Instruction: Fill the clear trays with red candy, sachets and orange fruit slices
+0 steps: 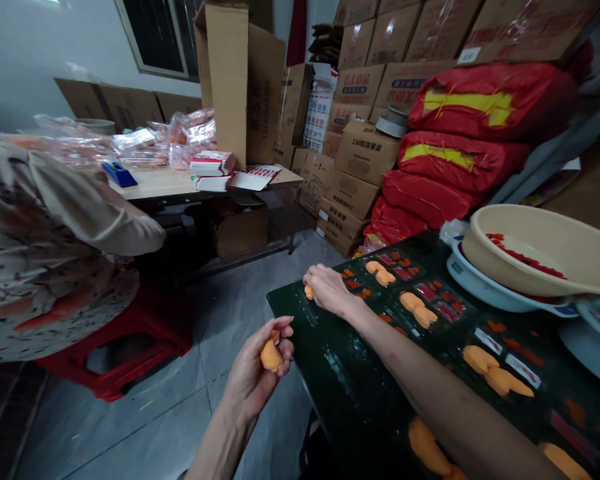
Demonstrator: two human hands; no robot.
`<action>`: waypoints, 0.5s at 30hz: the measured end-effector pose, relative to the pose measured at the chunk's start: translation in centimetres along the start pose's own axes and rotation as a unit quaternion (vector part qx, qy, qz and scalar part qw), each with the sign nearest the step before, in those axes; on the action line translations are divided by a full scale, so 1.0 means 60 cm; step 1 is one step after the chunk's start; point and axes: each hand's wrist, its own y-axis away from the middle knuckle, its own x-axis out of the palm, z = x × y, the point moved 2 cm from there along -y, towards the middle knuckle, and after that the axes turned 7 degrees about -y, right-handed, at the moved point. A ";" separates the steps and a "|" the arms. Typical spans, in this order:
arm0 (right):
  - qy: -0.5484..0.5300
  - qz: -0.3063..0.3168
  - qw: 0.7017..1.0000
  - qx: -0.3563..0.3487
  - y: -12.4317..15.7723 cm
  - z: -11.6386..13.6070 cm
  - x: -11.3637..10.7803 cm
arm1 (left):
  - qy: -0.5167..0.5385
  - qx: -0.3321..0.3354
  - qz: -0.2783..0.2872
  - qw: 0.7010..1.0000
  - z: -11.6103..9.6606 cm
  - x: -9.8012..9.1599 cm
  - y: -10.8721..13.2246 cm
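My left hand is beside the near edge of the dark green table, palm up, with its fingers curled round a smooth orange lump. What the lump is made of I cannot tell. Over the table's far left corner, my right hand pinches another orange lump close to the surface. Clear packs with orange lumps and small red and orange pieces lie in rows to the right, partly behind my right forearm.
A cream basin with red pieces rests on a light blue basin at the right. At the left a person sits on a red stool by a worktable with plastic-wrapped packs. Cardboard boxes and red bundles stand behind.
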 end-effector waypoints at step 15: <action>-0.515 -0.091 0.848 0.084 0.140 0.081 0.017 | 0.155 0.061 0.042 0.985 0.039 0.064 -0.038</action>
